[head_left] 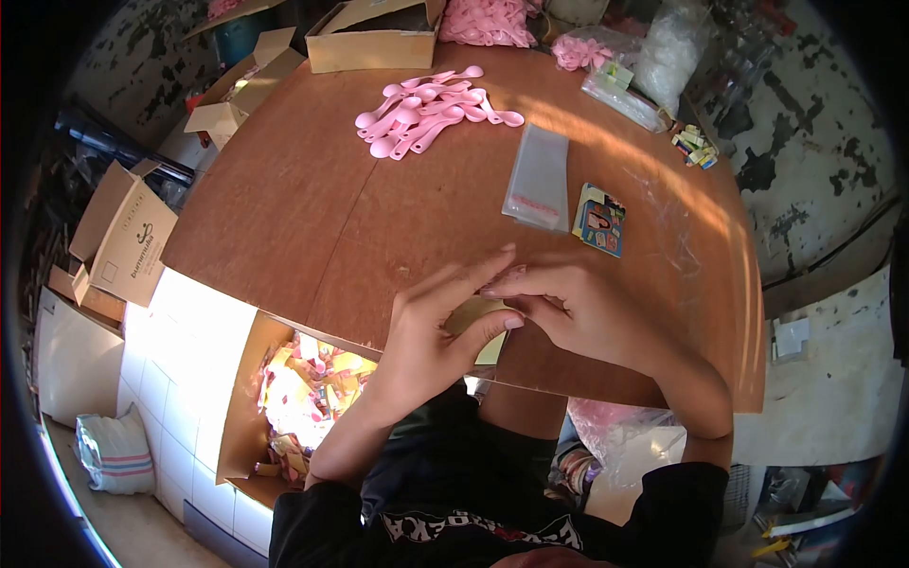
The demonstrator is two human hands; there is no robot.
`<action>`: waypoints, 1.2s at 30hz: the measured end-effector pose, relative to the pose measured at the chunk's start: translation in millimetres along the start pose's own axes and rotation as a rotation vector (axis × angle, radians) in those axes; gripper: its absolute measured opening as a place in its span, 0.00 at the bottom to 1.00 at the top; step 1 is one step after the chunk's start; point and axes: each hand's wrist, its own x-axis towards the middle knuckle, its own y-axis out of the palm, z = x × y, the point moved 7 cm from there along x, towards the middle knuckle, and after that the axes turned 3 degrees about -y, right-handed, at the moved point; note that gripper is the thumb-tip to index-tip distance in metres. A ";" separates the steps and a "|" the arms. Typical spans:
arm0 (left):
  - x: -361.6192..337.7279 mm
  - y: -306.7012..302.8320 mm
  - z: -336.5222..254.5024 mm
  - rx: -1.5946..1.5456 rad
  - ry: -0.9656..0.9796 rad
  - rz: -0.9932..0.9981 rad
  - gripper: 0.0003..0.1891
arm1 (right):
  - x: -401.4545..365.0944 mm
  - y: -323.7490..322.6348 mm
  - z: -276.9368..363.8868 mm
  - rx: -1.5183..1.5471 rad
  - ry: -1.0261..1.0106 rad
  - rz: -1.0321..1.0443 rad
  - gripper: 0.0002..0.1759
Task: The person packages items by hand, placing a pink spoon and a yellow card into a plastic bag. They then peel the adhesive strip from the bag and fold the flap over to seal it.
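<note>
My left hand (431, 327) and my right hand (578, 312) meet at the near edge of the brown wooden table (312, 218). Together they pinch a small yellowish packet (483, 322), mostly hidden under the fingers. Just beyond my hands lies a stack of clear plastic sleeves (540, 178) and, to its right, a small pile of printed cards (600, 220). A heap of pink plastic spoons (431, 109) sits further back in the middle of the table.
An open cardboard box (374, 38) and bags of pink items (488, 21) stand at the far edge. Small coloured pieces (696, 147) lie at the right rim. A box of mixed packets (298, 388) sits on the floor to my left, with other cartons (123, 237) beyond.
</note>
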 end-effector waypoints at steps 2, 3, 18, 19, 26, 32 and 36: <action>-2.1 -10.9 -11.8 0.133 0.054 -0.205 0.25 | 3.9 -3.9 -7.8 0.056 0.007 -0.047 0.12; -3.7 -15.4 -8.4 0.216 0.010 -0.239 0.24 | 9.4 -2.1 -16.5 0.246 0.060 0.065 0.12; -31.9 -27.6 47.5 -0.076 -0.421 -0.055 0.18 | 144.0 -51.6 -206.6 -0.713 0.028 -0.374 0.17; -31.8 -29.3 48.5 -0.090 -0.418 -0.064 0.19 | 149.3 -50.9 -212.0 -0.709 0.025 -0.377 0.17; -26.9 -35.9 56.4 -0.097 -0.416 -0.064 0.20 | 156.1 -67.0 -233.5 -0.650 0.108 -0.555 0.12; -23.2 -43.8 58.6 -0.133 -0.342 -0.144 0.20 | 104.9 -102.9 -215.2 -0.047 0.391 -0.780 0.13; -18.6 -45.8 56.6 -0.135 -0.374 -0.152 0.20 | 65.9 -108.9 -151.8 0.460 0.151 -0.769 0.13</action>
